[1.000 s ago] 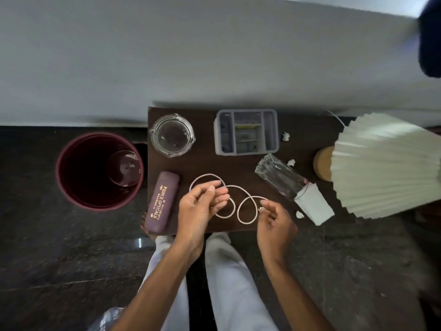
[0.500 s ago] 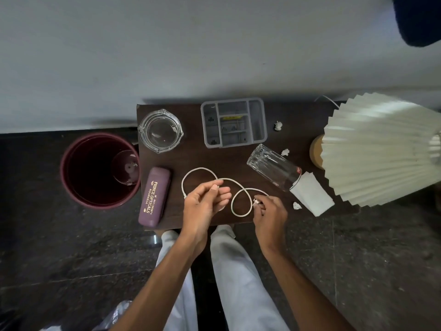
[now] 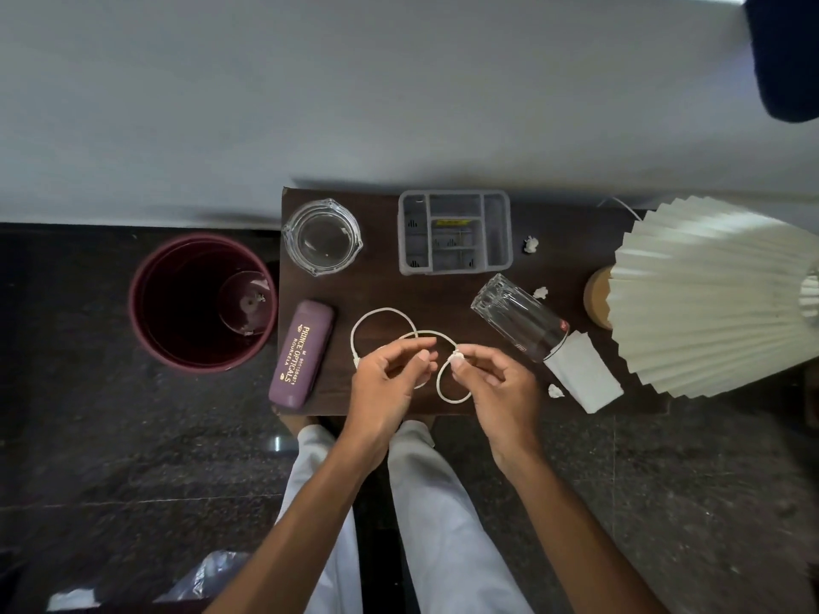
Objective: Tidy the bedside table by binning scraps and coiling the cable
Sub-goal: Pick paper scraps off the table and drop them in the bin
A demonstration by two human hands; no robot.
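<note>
The cable (image 3: 382,309) is lying in loose loops on the table (image 3: 385,285), toward 6 o'clock from its centre. 1 loop is spreading out at 11 o'clock of the hands and a smaller 1 is hanging between them at 6 o'clock. It is looking thin, light and limp, so I am judging that it is going to flop and spring out of any coil unless each turn is being pinned. Its sheath is looking smooth, so a pinch is likely to serve better than a flat press, and the stiffer plug ends are offering the surest holds. The right hand (image 3: 492,387) is taking just such a hold: thumb and forefinger are closed together on the small white plug, with the other fingers curling loosely beneath. The left hand (image 3: 390,378) is sitting just beside it at 9 o'clock, thumb and fingers bent toward each other round the cable that is running through them. How firmly they are squeezing it I cannot tell. The other plug is peeping out at that hand's 9 o'clock edge. Scraps (image 3: 555,390) are lying at 1, 2 and 4 o'clock of the cable. The bin (image 3: 146,330) is standing on the floor at 9 o'clock of the table.
</note>
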